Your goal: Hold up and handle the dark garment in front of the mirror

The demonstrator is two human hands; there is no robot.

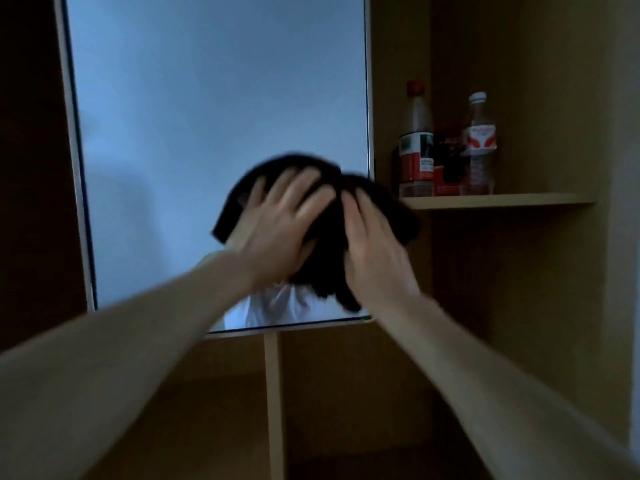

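1. At the centre of the frame we see both hands pressed on a dark cloth (325, 233) against the mirror (207, 116).
2. The left hand (277, 226) lies flat on it, fingers spread and straight.
3. The right hand (374, 244) rests on the cloth's right part, fingers fairly straight; motion blur hides any pinch.
4. At right, two bottles (415, 140) stand on a shelf (498, 200).
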